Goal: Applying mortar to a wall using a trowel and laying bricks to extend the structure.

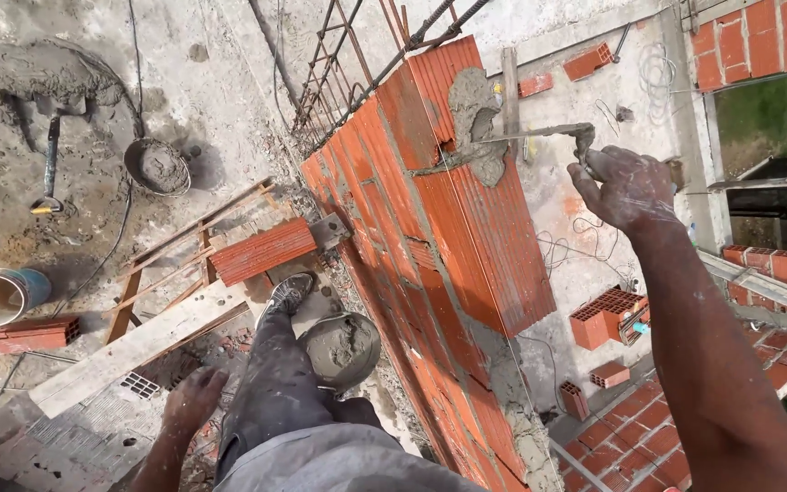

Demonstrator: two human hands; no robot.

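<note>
I look down along a tall wall of ribbed red bricks (466, 228). My right hand (626, 187), smeared with mortar, is shut on a trowel (539, 132) whose blade reaches left to a grey mortar patch (475, 123) on the end of the top brick. My left hand (195, 399) hangs low at my side with fingers loosely apart, holding nothing. My foot (286, 293) stands on a wooden plank (138, 346), beside a bucket of mortar (343, 348).
A rebar cage (348, 64) rises at the wall's far end. Below left lie a mortar pan (157, 166), a shovel (49, 164), a blue bucket (0, 296), loose bricks (261, 251) and a wooden trestle (184, 255). More bricks (608, 319) lie on the right.
</note>
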